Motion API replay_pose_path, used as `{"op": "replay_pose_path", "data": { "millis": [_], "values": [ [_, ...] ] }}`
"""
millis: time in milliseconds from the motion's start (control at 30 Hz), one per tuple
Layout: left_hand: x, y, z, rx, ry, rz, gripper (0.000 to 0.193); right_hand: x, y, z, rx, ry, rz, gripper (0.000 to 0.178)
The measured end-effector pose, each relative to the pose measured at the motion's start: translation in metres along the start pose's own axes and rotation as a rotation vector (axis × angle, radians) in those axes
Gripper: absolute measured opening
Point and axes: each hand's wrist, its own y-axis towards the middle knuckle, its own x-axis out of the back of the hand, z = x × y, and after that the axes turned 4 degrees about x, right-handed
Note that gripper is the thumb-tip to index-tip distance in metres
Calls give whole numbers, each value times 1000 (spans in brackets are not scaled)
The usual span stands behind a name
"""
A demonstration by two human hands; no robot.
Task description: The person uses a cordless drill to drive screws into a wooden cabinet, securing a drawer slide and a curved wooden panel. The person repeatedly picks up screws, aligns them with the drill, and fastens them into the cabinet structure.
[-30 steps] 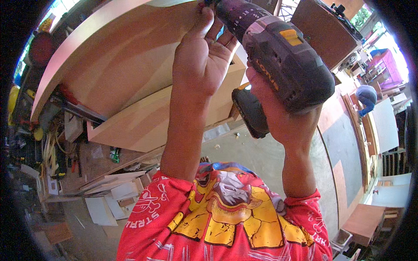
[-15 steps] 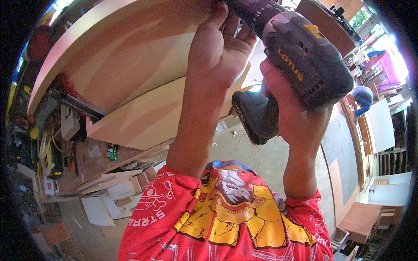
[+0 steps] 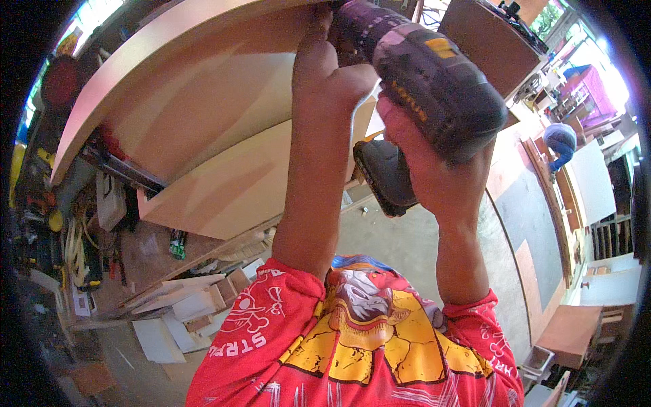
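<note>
A dark cordless drill (image 3: 441,88) with a yellow-orange switch fills the upper middle, its chuck end aimed up and left. My right hand (image 3: 427,149) is wrapped round its grip, above the battery base. Beside the chuck, at the panel's right edge, my left hand (image 3: 332,68) is raised with its fingers curled and partly hidden behind the drill. What those fingers touch or hold I cannot make out. A large pale wooden cabinet piece (image 3: 210,88) with a board edge curving across the top stands to the left of my left forearm.
Wood offcuts (image 3: 196,305) lie piled at lower left. Hand tools and cords (image 3: 78,251) crowd the bench at far left. A brown wooden box (image 3: 481,47) stands at upper right. Farther right, a person in blue (image 3: 560,144) bends beside pale boards (image 3: 590,183).
The drill and my right hand have shifted left, closer to the panel. My left hand's fingers, spread before, are now curled in beside the chuck.
</note>
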Motion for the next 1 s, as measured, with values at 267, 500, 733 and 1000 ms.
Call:
{"op": "replay_pose_path", "data": {
  "millis": [267, 500, 733, 1000],
  "values": [
    [16, -39, 34, -86, 423, -218, 17, 64, -43, -6, -89, -295, 121, 53],
    [154, -104, 99, -93, 1453, -362, 8, 144, -91, -22, -502, 12, -297, 42],
    [219, -37, 128, -348, 1933, -223, 7, 154, -130, -45, -660, 99, -360, 48],
    [244, 2, 137, -453, 2274, -196, 15, 131, -123, -49, -614, 361, -214, 77]
  ]
}}
